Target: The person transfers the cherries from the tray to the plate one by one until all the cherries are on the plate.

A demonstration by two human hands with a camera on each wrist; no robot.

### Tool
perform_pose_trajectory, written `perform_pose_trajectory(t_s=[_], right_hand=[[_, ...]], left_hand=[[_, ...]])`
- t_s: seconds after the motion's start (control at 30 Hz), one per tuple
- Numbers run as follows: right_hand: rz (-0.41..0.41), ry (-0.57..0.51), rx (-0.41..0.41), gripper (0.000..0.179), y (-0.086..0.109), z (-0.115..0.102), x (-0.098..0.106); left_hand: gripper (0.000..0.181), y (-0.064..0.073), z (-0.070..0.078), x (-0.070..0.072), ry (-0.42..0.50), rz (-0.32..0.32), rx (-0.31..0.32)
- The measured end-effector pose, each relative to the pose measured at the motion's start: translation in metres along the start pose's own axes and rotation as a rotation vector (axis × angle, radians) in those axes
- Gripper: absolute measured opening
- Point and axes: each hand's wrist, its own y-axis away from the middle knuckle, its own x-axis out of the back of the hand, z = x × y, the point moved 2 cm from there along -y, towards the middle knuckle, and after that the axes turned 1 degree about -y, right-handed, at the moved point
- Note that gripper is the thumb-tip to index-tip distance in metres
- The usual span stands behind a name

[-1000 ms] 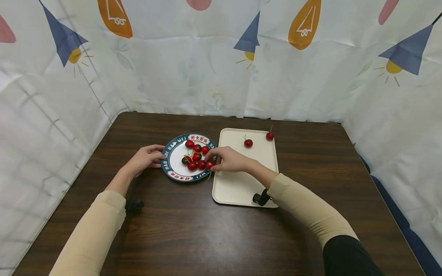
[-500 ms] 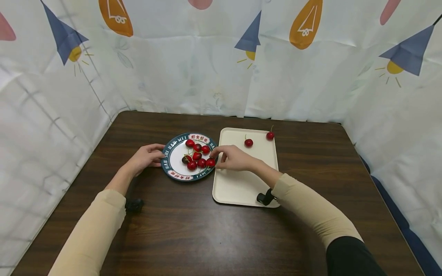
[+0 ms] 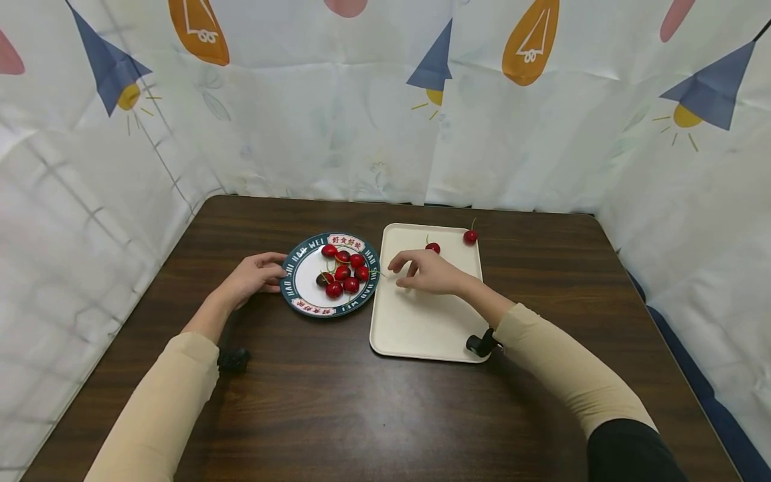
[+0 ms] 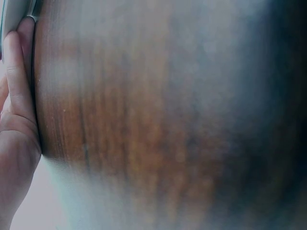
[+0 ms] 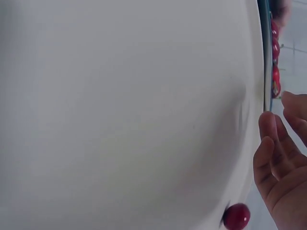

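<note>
My left hand rests against the left rim of a round plate with a teal, lettered border. In the left wrist view, its fairly straight fingers lie along the plate's edge. Several dark red cherries with green stems sit together on the white middle of the plate. Over the cream tray is my right hand, its fingers loosely bent and parted with nothing between them. Behind that hand, a partly covered cherry lies on the tray. Another cherry is at the tray's far right corner.
Plate and tray stand side by side on a dark wooden table, their edges close together. A patterned white curtain hangs behind the table and along its sides. Black wrist cameras are strapped near both sleeves.
My right hand has let go of a cherry at the plate's right side and moved right, over the tray. That cherry now sits further in on the plate. My left hand stays put.
</note>
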Motion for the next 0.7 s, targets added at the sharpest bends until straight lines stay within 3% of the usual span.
perform_pose_trajectory(t_s=[0.7], right_hand=[[0.066,0.018,-0.046,0.022,0.012,0.015,0.012]], left_hand=[[0.058,0.002,0.002,-0.001,0.01,0.001,-0.001]])
